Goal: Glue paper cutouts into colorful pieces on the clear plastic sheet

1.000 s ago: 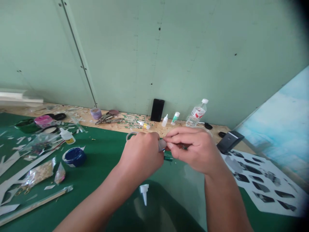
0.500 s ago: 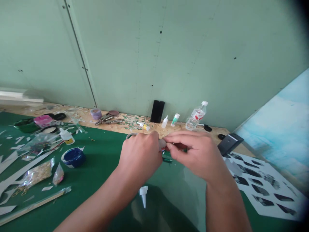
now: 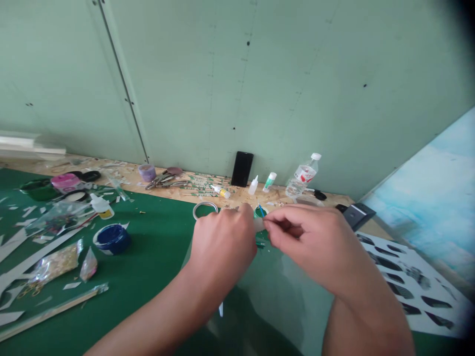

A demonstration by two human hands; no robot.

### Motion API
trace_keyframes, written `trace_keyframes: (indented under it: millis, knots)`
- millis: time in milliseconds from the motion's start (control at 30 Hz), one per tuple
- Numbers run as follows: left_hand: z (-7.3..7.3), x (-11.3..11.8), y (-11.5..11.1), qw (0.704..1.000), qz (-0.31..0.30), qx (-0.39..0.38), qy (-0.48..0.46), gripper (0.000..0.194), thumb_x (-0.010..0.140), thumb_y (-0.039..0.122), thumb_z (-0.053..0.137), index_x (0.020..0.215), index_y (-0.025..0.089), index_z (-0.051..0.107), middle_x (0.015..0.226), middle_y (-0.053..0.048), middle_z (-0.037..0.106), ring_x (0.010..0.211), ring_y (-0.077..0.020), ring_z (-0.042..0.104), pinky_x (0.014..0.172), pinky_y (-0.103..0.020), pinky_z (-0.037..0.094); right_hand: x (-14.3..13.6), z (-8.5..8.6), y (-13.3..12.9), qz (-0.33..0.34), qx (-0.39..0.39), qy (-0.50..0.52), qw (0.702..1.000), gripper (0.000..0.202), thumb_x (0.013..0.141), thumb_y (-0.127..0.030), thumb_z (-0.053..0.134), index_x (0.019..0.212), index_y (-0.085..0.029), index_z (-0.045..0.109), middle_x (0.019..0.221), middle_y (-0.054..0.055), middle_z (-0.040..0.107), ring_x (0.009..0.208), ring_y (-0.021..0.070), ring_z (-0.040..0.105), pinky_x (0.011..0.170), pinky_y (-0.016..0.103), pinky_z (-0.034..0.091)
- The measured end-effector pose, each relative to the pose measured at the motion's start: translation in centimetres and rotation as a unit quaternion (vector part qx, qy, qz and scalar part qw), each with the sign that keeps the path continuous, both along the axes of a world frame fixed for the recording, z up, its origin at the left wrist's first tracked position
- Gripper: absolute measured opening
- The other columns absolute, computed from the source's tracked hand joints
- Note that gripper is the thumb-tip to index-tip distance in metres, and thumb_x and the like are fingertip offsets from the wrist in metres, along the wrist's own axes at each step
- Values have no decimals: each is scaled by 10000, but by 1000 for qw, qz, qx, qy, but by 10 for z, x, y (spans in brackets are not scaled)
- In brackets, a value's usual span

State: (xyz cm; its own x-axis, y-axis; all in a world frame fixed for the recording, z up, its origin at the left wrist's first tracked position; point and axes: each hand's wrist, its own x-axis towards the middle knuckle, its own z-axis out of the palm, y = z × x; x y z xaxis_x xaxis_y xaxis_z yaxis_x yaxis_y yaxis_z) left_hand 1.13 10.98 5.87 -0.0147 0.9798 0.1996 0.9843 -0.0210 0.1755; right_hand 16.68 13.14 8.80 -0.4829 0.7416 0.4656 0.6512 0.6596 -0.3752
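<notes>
My left hand (image 3: 224, 240) is closed, its back toward me, over the middle of the mat. A small whitish piece (image 3: 259, 225) sticks out from its fingers; most of it is hidden, so its kind is unclear. My right hand (image 3: 304, 232) pinches a thin blue stick (image 3: 261, 211) between thumb and forefinger, right beside the whitish piece. Whether stick and piece touch, I cannot tell. Behind the left hand lies a silver ring (image 3: 205, 204). A white nozzle tip (image 3: 221, 310) shows partly below the left forearm.
A blue paint jar (image 3: 111, 239), a glue bottle (image 3: 102, 206) and paper scraps lie left on the green mat (image 3: 148, 282). Along the wall stand a phone (image 3: 242, 168), a small dropper bottle (image 3: 253, 185), a glue stick (image 3: 269, 182) and a water bottle (image 3: 303, 175). A printed sheet (image 3: 415, 287) lies right.
Both hands have shifted slightly right. The blue stick now shows upright at my right fingertips, and the silver ring is more exposed. My left forearm now covers most of the nozzle tip.
</notes>
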Motion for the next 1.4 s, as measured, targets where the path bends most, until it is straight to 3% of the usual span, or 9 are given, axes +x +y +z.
trace_keyframes:
  millis: [167,667,1400]
  knots:
    - [0,2,-1,1000,-5,5,-6,150,773,156,433,850,217,547,646,-59,595,632,-291,656,492,-296,279,1,3,0,20,-71,9,997,233,842,-164,565,622,-227,607,537,-42,598,450,113,529,376,248,316]
    - [4,-5,-4,998,8,61,-2,87,783,185,473,778,222,551,567,-18,566,514,-223,592,441,-286,183,3,7,5,88,-176,28,980,247,964,-239,498,778,-200,656,668,-32,672,604,100,644,549,214,472]
    - [4,-7,-4,998,-12,63,-14,74,740,194,484,759,226,547,540,-1,506,445,-162,468,444,-277,158,6,8,7,125,-177,42,975,220,957,-205,521,781,-218,652,657,-58,662,593,62,633,560,160,473]
